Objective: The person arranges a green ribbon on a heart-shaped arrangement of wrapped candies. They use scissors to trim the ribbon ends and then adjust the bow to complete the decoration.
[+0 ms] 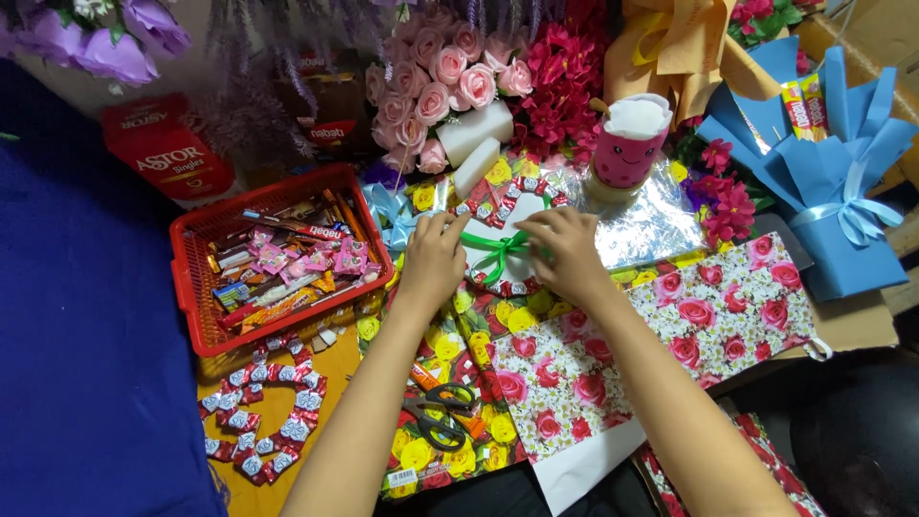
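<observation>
Green ribbon bow (498, 247) sits at the centre of a heart-shaped ring of wrapped candies (505, 206), which lies on floral wrapping paper (670, 325) in the middle of a crowded craft table. The left hand (433, 257) rests palm-down on the ring's left side, its fingers loosely curled with the fingertips pressing near the bow's edge; whether it actually pinches the ribbon cannot be told. The right hand (567, 251) rests on the ring's right side, its fingers bent inward toward the bow's knot and seemingly gripping a ribbon tail, though the pinch itself is hidden. Just left of the hands stands a red plastic basket (191, 287) filled with assorted wrapped sweets and snack bars. Below the basket, a second candy heart (263, 412) lies flat on a yellow-brown surface beside a blue cloth (86, 335). Near the left forearm, black-handled scissors (438, 412) rest on yellow-rose paper. Behind the ring are a bunch of pink artificial roses (431, 81), two white foam blocks (476, 134), magenta flowers (560, 91) and a pink plush drink cup (627, 144) standing on crinkled silver foil (651, 225). At far right, a blue paper bouquet wrap (823, 172) tied with pale blue ribbon holds snack bars, well apart from both hands.
</observation>
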